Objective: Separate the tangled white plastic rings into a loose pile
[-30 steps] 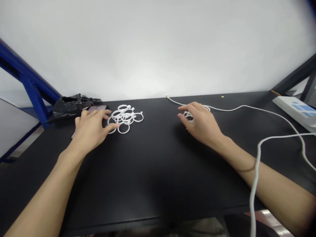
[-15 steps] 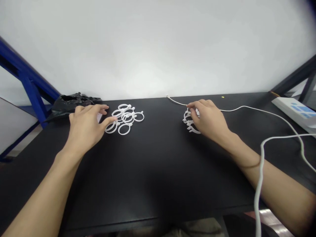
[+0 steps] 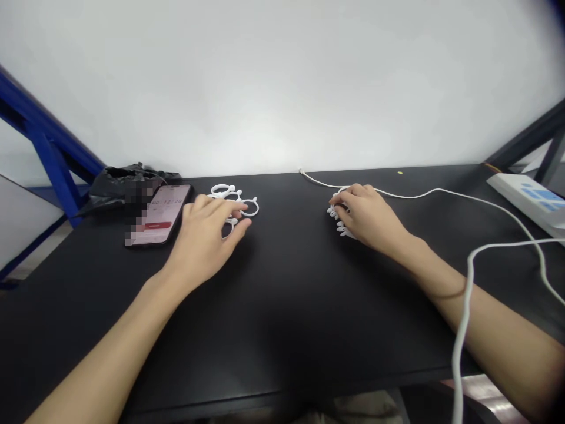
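Your left hand (image 3: 207, 232) has slid right off the phone (image 3: 159, 221), now uncovered at its 9 o'clock, and lies flat on the loose white rings (image 3: 241, 205), fingers together and pressing, not gripping. Your right hand (image 3: 368, 218) has pulled in over the white clip bunch (image 3: 339, 224) at 3 o'clock on the worktop (image 3: 282, 306), fingers curled round it; can't tell if they're clamped. So both piles are now under your hands; white cable (image 3: 463, 200) trails off at 2 o'clock.
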`<state>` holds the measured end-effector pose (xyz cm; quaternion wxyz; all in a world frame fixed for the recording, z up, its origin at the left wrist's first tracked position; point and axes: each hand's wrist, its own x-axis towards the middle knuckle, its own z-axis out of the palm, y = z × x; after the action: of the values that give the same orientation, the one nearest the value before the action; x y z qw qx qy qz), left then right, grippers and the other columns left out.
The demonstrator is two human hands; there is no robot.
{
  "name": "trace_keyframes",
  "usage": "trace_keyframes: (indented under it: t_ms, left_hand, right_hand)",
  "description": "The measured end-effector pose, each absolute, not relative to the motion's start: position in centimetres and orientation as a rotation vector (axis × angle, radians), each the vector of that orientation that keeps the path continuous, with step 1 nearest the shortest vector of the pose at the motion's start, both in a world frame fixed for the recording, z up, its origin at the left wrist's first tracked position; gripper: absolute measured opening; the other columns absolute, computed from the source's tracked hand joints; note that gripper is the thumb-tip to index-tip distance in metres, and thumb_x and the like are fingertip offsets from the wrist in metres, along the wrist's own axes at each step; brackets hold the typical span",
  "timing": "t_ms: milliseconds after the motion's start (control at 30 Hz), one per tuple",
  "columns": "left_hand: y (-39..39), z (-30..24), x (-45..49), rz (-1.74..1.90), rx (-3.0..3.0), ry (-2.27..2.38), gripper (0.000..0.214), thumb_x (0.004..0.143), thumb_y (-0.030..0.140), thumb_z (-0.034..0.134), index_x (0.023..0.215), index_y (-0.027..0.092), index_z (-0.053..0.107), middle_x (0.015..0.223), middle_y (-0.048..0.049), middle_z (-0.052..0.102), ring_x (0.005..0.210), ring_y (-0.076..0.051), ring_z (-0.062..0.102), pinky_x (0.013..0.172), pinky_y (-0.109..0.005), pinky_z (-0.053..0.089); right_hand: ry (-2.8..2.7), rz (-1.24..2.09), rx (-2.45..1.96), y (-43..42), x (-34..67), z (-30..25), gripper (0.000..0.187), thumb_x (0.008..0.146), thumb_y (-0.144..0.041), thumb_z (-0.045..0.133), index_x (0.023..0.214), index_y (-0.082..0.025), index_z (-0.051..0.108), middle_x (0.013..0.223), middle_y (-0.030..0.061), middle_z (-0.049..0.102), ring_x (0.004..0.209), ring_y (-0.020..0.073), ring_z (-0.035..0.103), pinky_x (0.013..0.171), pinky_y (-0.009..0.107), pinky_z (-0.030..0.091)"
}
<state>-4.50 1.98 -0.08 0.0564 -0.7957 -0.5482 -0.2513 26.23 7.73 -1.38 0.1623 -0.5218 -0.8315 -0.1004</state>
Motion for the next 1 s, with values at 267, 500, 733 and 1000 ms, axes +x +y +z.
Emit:
trace_keyframes:
  t_ms: [267,500,733,1000]
  left_hand:
    - [1.4,-0.8,-2.8,-0.757,-2.584,-1.551,0.018,0.096,0.032,0.052,0.107,0.023,0.063,0.097,-0.0025,0.069,0.099,-0.024,0.054,0.089,-0.041,0.037]
    - [1.3,-0.9,-2.6,-0.755,-2.6,-1.54,0.017,0.096,0.032,0.052,0.104,0.022,0.063,0.097,-0.002,0.069,0.096,-0.023,0.053,0.093,-0.042,0.037]
    - [1.4,-0.8,-2.4,-0.742,-2.628,-1.519,0.016,0.097,0.03,0.051,0.102,0.022,0.063,0.098,-0.0019,0.07,0.096,-0.023,0.052,0.092,-0.044,0.038]
    - [1.3,-0.8,-2.4,-0.741,-2.634,-1.505,0.016,0.097,0.03,0.049,0.101,0.022,0.063,0.099,-0.0029,0.07,0.097,-0.024,0.053,0.091,-0.043,0.039]
  right_hand:
    - [-2.409,-0.246,-1.393,7.9,26.4,-1.5,0.03,0.093,-0.018,0.045,0.103,-0.014,0.072,0.098,0.012,0.071,0.086,0.0255,0.055,0.084,0.04,0.044]
    - [-2.43,-0.243,-1.425,7.3,25.9,-1.2,0.031,0.092,-0.023,0.047,0.107,-0.017,0.074,0.098,0.012,0.066,0.09,0.027,0.051,0.085,0.041,0.044]
    - [-2.426,-0.232,-1.406,7.3,25.6,-0.7,0.019,0.09,-0.022,0.054,0.094,-0.017,0.072,0.092,0.0096,0.07,0.091,0.0271,0.053,0.085,0.042,0.044]
    - [-2.184,-0.248,-1.327,6.1,24.3,0.6,0.015,0.093,-0.026,0.054,0.094,-0.019,0.067,0.091,0.009,0.073,0.087,0.0264,0.062,0.077,0.04,0.049]
